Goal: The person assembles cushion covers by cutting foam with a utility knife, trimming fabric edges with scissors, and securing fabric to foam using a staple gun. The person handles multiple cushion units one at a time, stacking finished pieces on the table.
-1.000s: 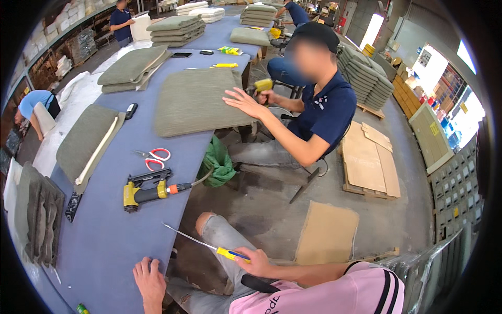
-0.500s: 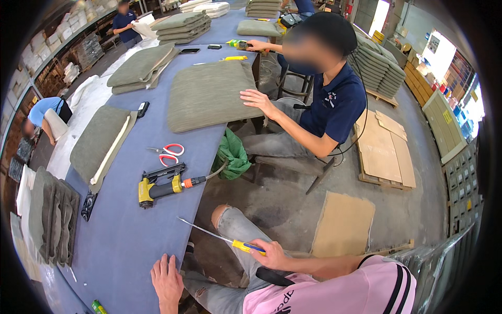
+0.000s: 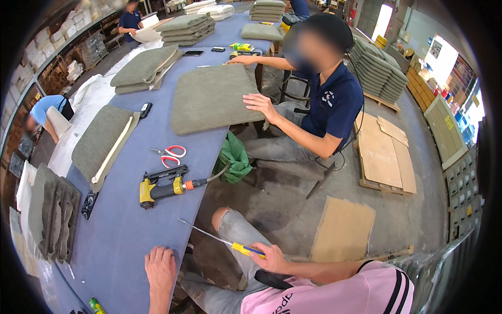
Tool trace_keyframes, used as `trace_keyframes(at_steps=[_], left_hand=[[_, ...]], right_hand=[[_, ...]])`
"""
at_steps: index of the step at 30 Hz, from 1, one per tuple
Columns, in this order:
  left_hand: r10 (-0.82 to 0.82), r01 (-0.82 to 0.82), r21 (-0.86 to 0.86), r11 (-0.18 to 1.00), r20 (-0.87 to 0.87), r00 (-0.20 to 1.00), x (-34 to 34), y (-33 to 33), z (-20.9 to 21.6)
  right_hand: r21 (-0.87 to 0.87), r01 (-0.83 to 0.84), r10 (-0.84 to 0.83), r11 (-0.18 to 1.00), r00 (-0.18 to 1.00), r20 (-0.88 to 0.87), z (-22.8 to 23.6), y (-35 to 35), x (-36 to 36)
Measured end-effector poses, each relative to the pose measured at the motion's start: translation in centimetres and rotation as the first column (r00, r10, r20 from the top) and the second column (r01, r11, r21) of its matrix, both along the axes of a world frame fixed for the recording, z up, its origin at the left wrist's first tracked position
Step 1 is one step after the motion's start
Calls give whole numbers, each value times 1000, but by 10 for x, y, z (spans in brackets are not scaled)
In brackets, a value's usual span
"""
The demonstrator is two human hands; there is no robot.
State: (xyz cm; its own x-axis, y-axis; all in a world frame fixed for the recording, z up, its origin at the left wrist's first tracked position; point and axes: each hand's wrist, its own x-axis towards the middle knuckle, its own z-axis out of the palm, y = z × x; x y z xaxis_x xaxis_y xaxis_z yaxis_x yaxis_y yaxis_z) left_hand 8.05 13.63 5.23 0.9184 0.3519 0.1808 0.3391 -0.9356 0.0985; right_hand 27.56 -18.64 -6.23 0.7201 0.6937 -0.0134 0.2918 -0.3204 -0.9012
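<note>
A screwdriver (image 3: 244,248) with a yellow and blue handle and a long thin metal shaft is gripped in my right hand (image 3: 269,257), over my lap. Its tip points left, close to the table edge. My left hand (image 3: 160,266) rests palm down on the blue table near its edge, holding nothing, its fingers slightly bent. Farther up the table lies a yellow and black staple gun (image 3: 159,189) with an orange hose fitting. Just beyond it are red-handled scissors (image 3: 171,155).
A co-worker across to the right touches a grey-green cushion (image 3: 212,99). Stacked grey-green covers (image 3: 52,214) and a cover with a pale strip (image 3: 102,141) lie along the left. A green bag (image 3: 234,159) hangs at the table edge. Cardboard (image 3: 343,228) lies on the floor.
My left hand has drawn slightly left and up, its fingers more bent and closer together. My right hand stays with the screwdriver. The co-worker's far hand has moved nearer, toward the cushion's far edge.
</note>
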Motion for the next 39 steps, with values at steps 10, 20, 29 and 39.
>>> trace_keyframes(at_steps=[10, 20, 29, 39], left_hand=[[-22, 22, -2, 1000, -5, 1000, 5, 1, 11], [-2, 7, 104, 995, -54, 999, 8, -2, 0], [68, -69, 72, 995, 16, 998, -3, -4, -11], [83, -72, 159, 985, -61, 995, 6, -6, -12]], right_hand=[[-15, -14, 13, 1000, 1000, -4, 0, 0, 1], [35, 11, -12, 999, 999, 35, -6, 1, 0], [-53, -4, 6, 999, 999, 50, -7, -2, 4], [13, 25, -27, 1000, 995, 99, -7, -3, 5]])
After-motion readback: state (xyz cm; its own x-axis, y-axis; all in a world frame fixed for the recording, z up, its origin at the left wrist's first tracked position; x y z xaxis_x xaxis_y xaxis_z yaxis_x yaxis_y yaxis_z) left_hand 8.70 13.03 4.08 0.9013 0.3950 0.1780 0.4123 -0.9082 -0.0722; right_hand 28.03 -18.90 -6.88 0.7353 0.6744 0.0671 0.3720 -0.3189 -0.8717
